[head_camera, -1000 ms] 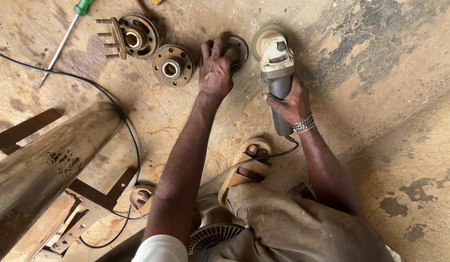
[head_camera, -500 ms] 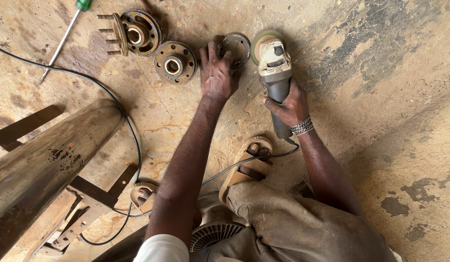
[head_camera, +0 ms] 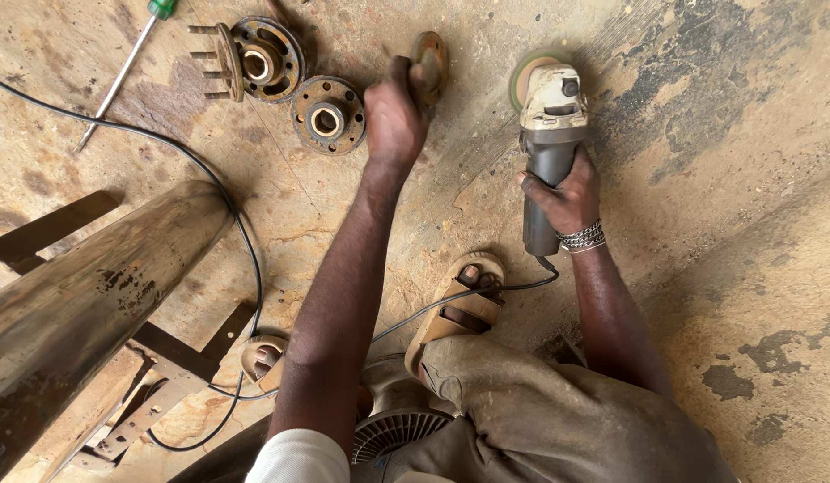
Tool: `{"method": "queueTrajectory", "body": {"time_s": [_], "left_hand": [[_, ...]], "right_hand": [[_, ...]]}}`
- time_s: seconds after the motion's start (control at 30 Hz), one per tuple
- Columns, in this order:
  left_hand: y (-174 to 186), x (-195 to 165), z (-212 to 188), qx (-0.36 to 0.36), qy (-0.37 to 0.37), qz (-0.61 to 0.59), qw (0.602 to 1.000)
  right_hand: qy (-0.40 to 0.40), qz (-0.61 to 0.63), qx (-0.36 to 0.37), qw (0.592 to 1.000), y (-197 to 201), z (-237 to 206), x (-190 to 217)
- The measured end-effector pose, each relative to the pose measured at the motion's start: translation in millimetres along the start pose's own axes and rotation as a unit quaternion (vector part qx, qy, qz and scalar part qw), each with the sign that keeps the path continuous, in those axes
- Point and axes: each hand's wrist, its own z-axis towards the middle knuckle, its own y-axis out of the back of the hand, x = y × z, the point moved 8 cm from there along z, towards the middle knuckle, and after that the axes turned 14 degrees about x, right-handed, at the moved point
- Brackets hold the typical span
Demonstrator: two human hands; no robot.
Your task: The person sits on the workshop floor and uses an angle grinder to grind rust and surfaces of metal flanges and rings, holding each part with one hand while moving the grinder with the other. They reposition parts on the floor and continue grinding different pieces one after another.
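Head view: your left hand (head_camera: 395, 112) is closed around a small rusty disc (head_camera: 430, 61), which half a second ago lay flat under your palm and now stands tipped on edge, lifted off the concrete floor (head_camera: 719, 179). Your right hand (head_camera: 565, 192) grips the angle grinder (head_camera: 551, 134) just beside it, wheel down. Two rusty hubs (head_camera: 294, 85), a screwdriver (head_camera: 129, 72) and a black cable (head_camera: 209, 179) lie to your left.

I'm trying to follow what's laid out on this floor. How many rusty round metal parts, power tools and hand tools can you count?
Rusty round metal parts: 3 (studded hub, flange on the floor, disc held on edge by the left hand)
Power tools: 1 (angle grinder in the right hand)
Hand tools: 1 (green-handled screwdriver)
Total: 5
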Motion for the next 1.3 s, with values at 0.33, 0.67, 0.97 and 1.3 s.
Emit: {"method": "queueTrajectory", "body": {"time_s": [0.33,0.67,0.97,1.3], "left_hand": [[-32,22,-13,0.072,0.121,0.068,0.988],[-30,28,-135,0.109,0.153,0.214,0.959],[-13,55,-180,0.297,0.146,0.257,0.908],[-21,67,-181,0.272,0.158,0.262,0.912]], "right_hand": [[0.063,-0.081,-0.016,0.995,-4,5,13],[-0.002,-0.162,0.037,0.986,-38,58,12],[-0.014,-0.205,0.009,0.979,-39,53,24],[-0.005,-0.213,0.019,0.977,-51,60,26]]}}
